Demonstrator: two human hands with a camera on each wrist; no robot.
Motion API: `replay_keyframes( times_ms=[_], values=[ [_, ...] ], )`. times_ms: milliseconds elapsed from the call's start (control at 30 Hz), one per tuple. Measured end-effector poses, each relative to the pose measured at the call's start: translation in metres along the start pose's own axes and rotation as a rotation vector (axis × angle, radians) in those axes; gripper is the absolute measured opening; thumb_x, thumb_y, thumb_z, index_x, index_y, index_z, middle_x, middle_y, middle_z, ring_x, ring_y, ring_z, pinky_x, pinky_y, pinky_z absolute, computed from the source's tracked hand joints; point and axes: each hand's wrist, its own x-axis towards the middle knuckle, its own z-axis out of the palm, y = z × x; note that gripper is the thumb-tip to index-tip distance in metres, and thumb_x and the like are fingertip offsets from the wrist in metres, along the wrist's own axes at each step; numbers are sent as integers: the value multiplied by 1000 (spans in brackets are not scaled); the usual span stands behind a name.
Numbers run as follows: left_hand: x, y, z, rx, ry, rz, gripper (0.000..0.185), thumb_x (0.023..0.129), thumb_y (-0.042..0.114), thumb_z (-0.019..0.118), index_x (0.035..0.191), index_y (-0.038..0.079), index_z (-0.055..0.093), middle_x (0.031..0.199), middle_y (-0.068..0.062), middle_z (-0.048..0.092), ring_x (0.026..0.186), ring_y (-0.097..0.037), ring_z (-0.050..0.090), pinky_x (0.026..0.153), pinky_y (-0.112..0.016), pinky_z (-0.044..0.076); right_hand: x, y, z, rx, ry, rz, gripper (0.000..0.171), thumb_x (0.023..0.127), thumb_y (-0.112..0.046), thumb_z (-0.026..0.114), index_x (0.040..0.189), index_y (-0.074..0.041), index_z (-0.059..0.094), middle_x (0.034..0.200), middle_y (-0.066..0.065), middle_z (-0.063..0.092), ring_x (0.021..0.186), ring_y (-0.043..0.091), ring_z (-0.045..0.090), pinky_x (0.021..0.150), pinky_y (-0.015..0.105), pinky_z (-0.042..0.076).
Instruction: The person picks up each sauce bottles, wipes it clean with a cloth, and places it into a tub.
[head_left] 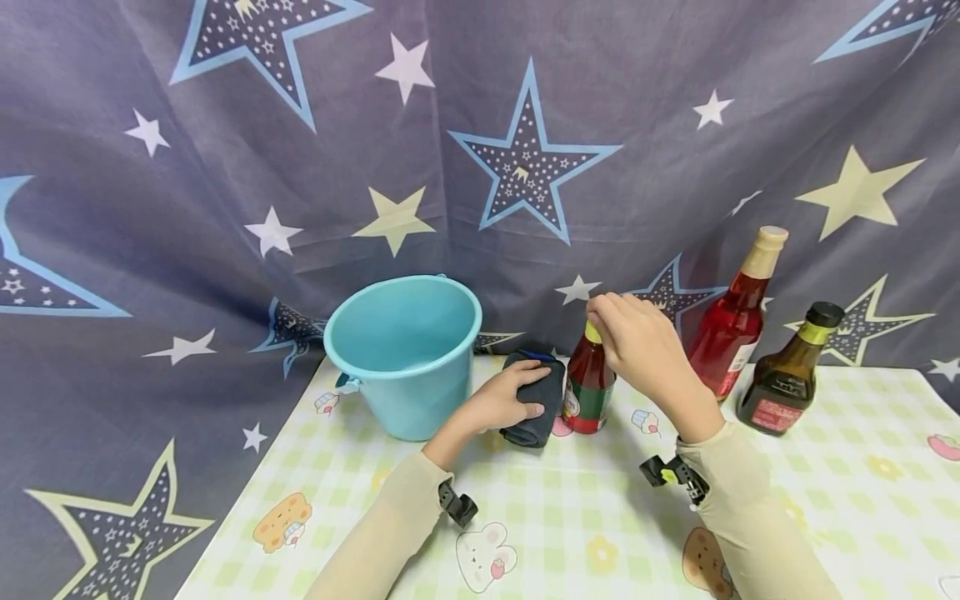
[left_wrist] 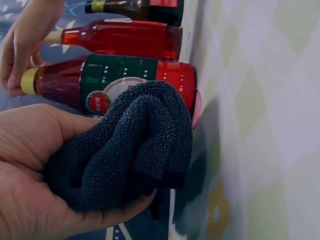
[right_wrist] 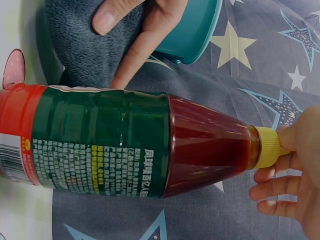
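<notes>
A folded dark blue-grey towel [left_wrist: 135, 145] is gripped in my left hand [head_left: 505, 400], thumb on one side and fingers on the other. It is right beside a red sauce bottle [right_wrist: 100, 140] with a green and red label, which stands upright on the table. My right hand [head_left: 637, 346] pinches the bottle's yellow cap [right_wrist: 268, 147] from above between thumb and fingers. In the right wrist view the other fingers of that hand hang loosely curled beside the cap. Whether the towel touches the bottle, I cannot tell.
Left of the towel stands a light blue bucket [head_left: 405, 367]. To the right are a tall bottle of red liquid [head_left: 727, 333] and a dark sauce bottle [head_left: 780, 379] with a black cap. A star-patterned curtain [head_left: 525, 275] hangs behind the checked tablecloth [head_left: 570, 517].
</notes>
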Motion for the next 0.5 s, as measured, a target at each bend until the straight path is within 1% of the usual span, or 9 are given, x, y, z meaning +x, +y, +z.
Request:
replay_keyframes(
  times_ms=[133, 267, 367, 500],
  values=[
    [-2, 2, -4, 23, 26, 32, 61, 100, 14, 65, 156, 12, 42, 167, -11, 28, 154, -36, 29, 121, -53, 32, 0, 0, 0, -2, 2, 1, 7, 99, -14, 64, 103, -8, 62, 85, 7, 63, 79, 27, 58, 72, 39, 51],
    [-3, 5, -8, 27, 70, 67, 61, 100, 14, 65, 157, 12, 42, 167, -10, 29, 154, -36, 28, 122, -53, 31, 0, 0, 1, -4, 5, 2, 7, 99, -14, 64, 102, -8, 62, 84, 7, 62, 78, 26, 57, 71, 38, 50],
    [-2, 7, -11, -18, 103, 93, 62, 100, 14, 66, 157, 12, 42, 167, -10, 29, 154, -37, 27, 121, -55, 31, 0, 0, 1, -5, 7, -1, 7, 99, -14, 64, 102, -8, 62, 83, 7, 61, 77, 26, 57, 70, 38, 49],
    [-2, 9, -14, -151, 146, 122, 62, 99, 12, 67, 156, 14, 44, 168, -8, 29, 156, -34, 23, 123, -55, 27, 1, 0, 1, -10, 12, -7, 6, 99, -13, 63, 101, -7, 62, 83, 7, 61, 77, 26, 57, 70, 38, 49]
  ],
)
